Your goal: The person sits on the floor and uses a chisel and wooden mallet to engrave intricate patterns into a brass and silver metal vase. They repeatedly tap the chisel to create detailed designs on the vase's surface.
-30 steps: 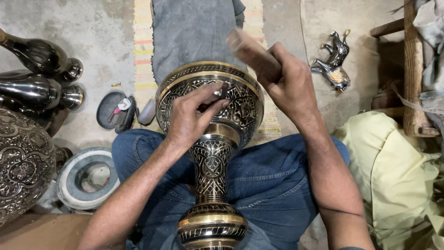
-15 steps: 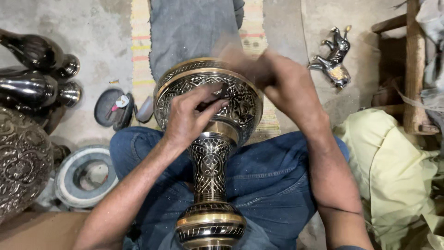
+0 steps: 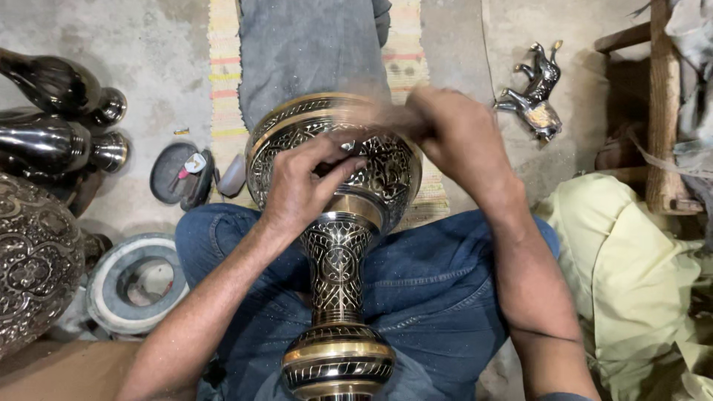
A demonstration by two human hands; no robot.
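Two bare forearms reach forward from the bottom of the view, above legs in blue jeans. The left hand (image 3: 301,186) is curled, its fingertips (image 3: 349,165) pinched together and pressed down, wrist bent slightly. The right hand (image 3: 457,137) sits higher and further forward, closed in a loose fist, its knuckles blurred with motion. The two hands are near each other, not touching.

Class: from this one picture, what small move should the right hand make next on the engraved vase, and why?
Probably lift back for another tap. The left hand pinches a small tool against the vase bowl, and the blurred right hand sits low beside it, apparently with a striker; that part is too blurred to confirm.
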